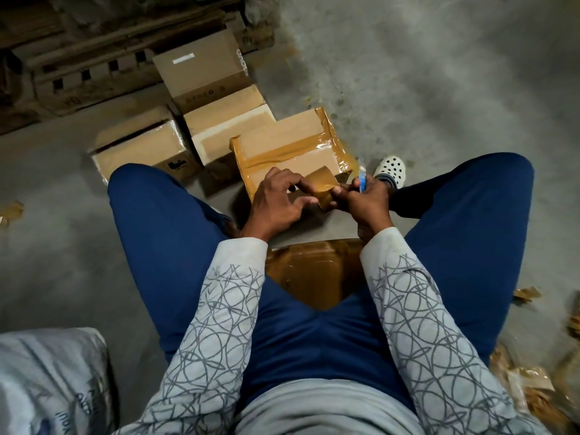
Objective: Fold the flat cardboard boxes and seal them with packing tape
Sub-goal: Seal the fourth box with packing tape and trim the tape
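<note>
Sitting low over a grey concrete floor (423, 73), dim room, knees in blue trousers spread wide. Far left: flattened cardboard (78, 73) stacked against the wall. Three closed boxes (141, 146) stand on the floor just beyond the left knee. Between the knees, a box (292, 142) banded with brown tape, its near end hidden by the hands. Left hand (279, 202) grips the tape roll (323, 186) from the left; right hand (365, 202) pinches the roll's right side and also clutches a blue-handled cutter (362, 180). Another taped box (314, 271) lies under the forearms. White clog (390, 171) to the right. Tape scraps (530, 384) litter the near right floor; a grey sack (53, 381) sits near left.
</note>
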Demonstrator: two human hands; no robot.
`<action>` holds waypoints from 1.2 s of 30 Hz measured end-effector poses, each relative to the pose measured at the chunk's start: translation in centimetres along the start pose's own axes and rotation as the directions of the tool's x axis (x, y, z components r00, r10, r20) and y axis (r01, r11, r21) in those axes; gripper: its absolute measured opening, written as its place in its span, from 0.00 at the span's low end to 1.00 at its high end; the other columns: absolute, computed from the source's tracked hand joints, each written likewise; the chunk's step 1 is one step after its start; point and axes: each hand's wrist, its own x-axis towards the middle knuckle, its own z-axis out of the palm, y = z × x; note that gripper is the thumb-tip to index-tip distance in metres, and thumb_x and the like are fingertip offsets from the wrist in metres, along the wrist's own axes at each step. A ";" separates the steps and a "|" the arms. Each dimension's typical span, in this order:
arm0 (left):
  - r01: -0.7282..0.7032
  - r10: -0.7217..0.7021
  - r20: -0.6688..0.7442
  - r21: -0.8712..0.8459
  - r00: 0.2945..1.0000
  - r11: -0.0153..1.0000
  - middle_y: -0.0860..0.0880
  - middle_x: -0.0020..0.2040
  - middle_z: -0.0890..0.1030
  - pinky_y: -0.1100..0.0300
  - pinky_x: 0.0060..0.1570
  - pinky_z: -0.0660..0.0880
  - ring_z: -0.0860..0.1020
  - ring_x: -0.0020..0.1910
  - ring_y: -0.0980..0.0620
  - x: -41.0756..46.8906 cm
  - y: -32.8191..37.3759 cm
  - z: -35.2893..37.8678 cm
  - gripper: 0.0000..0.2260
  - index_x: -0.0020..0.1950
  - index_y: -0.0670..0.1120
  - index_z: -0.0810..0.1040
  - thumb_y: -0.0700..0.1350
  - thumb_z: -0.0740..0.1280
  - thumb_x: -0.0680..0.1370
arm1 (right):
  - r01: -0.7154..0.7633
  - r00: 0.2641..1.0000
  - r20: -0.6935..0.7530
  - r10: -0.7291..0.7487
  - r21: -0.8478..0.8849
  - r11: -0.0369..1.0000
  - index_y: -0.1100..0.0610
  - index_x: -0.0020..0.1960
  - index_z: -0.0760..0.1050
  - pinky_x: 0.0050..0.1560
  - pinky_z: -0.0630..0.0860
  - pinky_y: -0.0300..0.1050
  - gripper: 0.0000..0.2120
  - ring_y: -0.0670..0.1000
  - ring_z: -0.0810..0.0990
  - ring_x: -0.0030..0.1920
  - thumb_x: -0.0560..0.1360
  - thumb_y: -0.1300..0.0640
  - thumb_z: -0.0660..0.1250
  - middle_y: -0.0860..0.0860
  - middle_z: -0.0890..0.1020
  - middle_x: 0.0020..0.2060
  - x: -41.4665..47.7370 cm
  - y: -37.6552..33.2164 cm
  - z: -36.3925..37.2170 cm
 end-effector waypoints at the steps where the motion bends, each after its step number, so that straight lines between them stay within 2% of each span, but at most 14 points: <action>1: -0.020 0.021 -0.020 0.045 1.000 0.999 0.55 0.47 0.78 0.58 0.47 0.72 0.73 0.52 0.53 -0.1 0.1 0.2 0.08 0.48 0.51 0.83 0.47 0.77 0.71 | -0.022 0.999 0.035 0.020 0.046 0.999 0.63 0.56 0.72 0.48 0.85 0.52 0.11 0.54 0.85 0.51 0.75 0.70 0.70 0.60 0.82 0.53 0.1 0.0 -0.1; 3: -0.050 0.060 -0.092 0.109 0.994 0.993 0.53 0.46 0.80 0.58 0.43 0.73 0.73 0.49 0.54 -0.1 0.2 0.6 0.08 0.46 0.51 0.83 0.46 0.78 0.70 | -0.041 0.994 0.104 0.029 0.122 0.992 0.68 0.62 0.70 0.52 0.84 0.54 0.15 0.59 0.84 0.54 0.76 0.68 0.68 0.63 0.81 0.56 0.2 0.3 -0.1; 5: -0.056 0.077 -0.153 0.137 0.985 0.989 0.52 0.44 0.80 0.58 0.41 0.74 0.73 0.47 0.54 -0.1 0.3 0.7 0.07 0.43 0.50 0.82 0.41 0.77 0.70 | -0.030 0.990 0.143 0.009 0.143 0.989 0.68 0.65 0.70 0.53 0.83 0.56 0.23 0.59 0.84 0.55 0.76 0.58 0.73 0.63 0.82 0.57 0.0 0.5 0.3; 7: -0.073 0.101 -0.169 0.164 0.980 0.984 0.52 0.44 0.80 0.57 0.40 0.74 0.74 0.46 0.53 -0.2 0.4 0.6 0.07 0.42 0.50 0.82 0.38 0.75 0.70 | -0.015 0.992 0.127 0.003 0.096 0.995 0.61 0.60 0.74 0.52 0.83 0.55 0.29 0.55 0.86 0.52 0.69 0.45 0.79 0.59 0.83 0.54 -0.5 0.6 0.9; 8: -0.086 0.115 -0.167 0.173 0.979 0.981 0.51 0.43 0.80 0.56 0.39 0.74 0.74 0.46 0.52 -0.3 0.4 0.6 0.07 0.41 0.49 0.82 0.37 0.75 0.69 | -0.013 0.995 0.096 0.008 0.054 0.998 0.58 0.56 0.74 0.50 0.84 0.55 0.29 0.55 0.86 0.51 0.65 0.43 0.81 0.57 0.84 0.52 -0.6 0.7 1.1; 9: -0.100 0.130 -0.161 0.184 0.978 0.978 0.51 0.43 0.80 0.56 0.39 0.75 0.75 0.46 0.52 -0.4 0.5 0.6 0.07 0.41 0.49 0.82 0.37 0.75 0.69 | -0.003 0.998 0.059 0.002 0.022 1.000 0.56 0.52 0.73 0.49 0.84 0.57 0.27 0.56 0.86 0.50 0.63 0.45 0.82 0.56 0.84 0.50 -0.6 0.9 1.2; 11: -0.126 0.157 -0.141 0.211 0.977 0.969 0.50 0.42 0.80 0.54 0.38 0.75 0.75 0.45 0.51 -0.6 0.6 0.7 0.06 0.41 0.48 0.83 0.37 0.76 0.68 | 0.004 1.000 -0.007 -0.004 0.039 0.999 0.54 0.46 0.70 0.47 0.84 0.59 0.22 0.58 0.85 0.50 0.65 0.54 0.82 0.55 0.83 0.46 -0.5 1.2 1.4; 13: -0.136 0.166 -0.121 0.222 0.979 0.966 0.50 0.41 0.80 0.53 0.37 0.76 0.75 0.45 0.51 -1.0 0.7 0.8 0.06 0.40 0.48 0.84 0.38 0.76 0.68 | -0.026 0.999 -0.038 0.031 0.126 0.992 0.53 0.44 0.67 0.44 0.84 0.53 0.22 0.57 0.85 0.50 0.66 0.62 0.80 0.55 0.82 0.44 -0.4 1.2 1.4; 15: -0.140 0.166 -0.105 0.220 0.980 0.965 0.50 0.41 0.81 0.52 0.36 0.76 0.75 0.44 0.51 -1.3 0.8 1.0 0.06 0.40 0.49 0.84 0.39 0.76 0.69 | -0.054 0.997 -0.036 0.062 0.201 0.978 0.54 0.46 0.68 0.41 0.83 0.47 0.22 0.55 0.86 0.49 0.66 0.67 0.79 0.56 0.84 0.47 -0.4 1.1 1.1; 18: -0.138 0.161 -0.098 0.204 0.982 0.969 0.50 0.40 0.81 0.53 0.36 0.76 0.74 0.43 0.51 -1.4 1.1 0.9 0.05 0.40 0.50 0.85 0.40 0.77 0.69 | -0.082 0.996 -0.021 0.092 0.286 0.955 0.57 0.51 0.70 0.34 0.80 0.39 0.21 0.50 0.85 0.42 0.66 0.71 0.77 0.57 0.83 0.48 -0.2 0.7 0.6; 20: -0.136 0.157 -0.092 0.204 0.983 0.970 0.51 0.39 0.81 0.54 0.35 0.75 0.74 0.43 0.52 -1.3 1.2 1.0 0.05 0.40 0.50 0.86 0.40 0.77 0.69 | -0.080 0.996 -0.019 0.091 0.331 0.940 0.60 0.55 0.72 0.36 0.81 0.39 0.23 0.52 0.85 0.44 0.66 0.73 0.76 0.58 0.83 0.49 0.1 0.5 0.4; 24: -0.137 0.156 -0.075 0.210 0.985 0.968 0.52 0.39 0.80 0.56 0.35 0.74 0.73 0.43 0.53 -1.3 1.2 1.4 0.05 0.41 0.51 0.86 0.42 0.77 0.69 | -0.062 0.993 -0.069 0.093 0.363 0.930 0.55 0.46 0.69 0.43 0.84 0.48 0.22 0.57 0.85 0.50 0.65 0.73 0.77 0.57 0.83 0.48 0.6 0.5 0.3; 29: -0.133 0.160 -0.102 0.229 0.982 0.964 0.51 0.39 0.80 0.58 0.35 0.71 0.73 0.43 0.53 -1.1 0.8 1.1 0.05 0.41 0.51 0.86 0.42 0.77 0.69 | -0.063 0.988 -0.114 0.107 0.338 0.939 0.53 0.47 0.69 0.50 0.84 0.56 0.23 0.57 0.84 0.53 0.65 0.69 0.79 0.56 0.82 0.51 0.9 0.4 0.4; 36: -0.146 0.182 -0.131 0.247 0.975 0.958 0.51 0.40 0.82 0.59 0.35 0.70 0.73 0.44 0.53 -1.0 0.3 0.8 0.06 0.43 0.52 0.87 0.43 0.78 0.69 | 0.036 0.997 -0.077 -0.018 0.236 0.971 0.53 0.47 0.68 0.47 0.85 0.52 0.21 0.55 0.84 0.51 0.68 0.68 0.77 0.57 0.81 0.52 0.6 0.0 0.3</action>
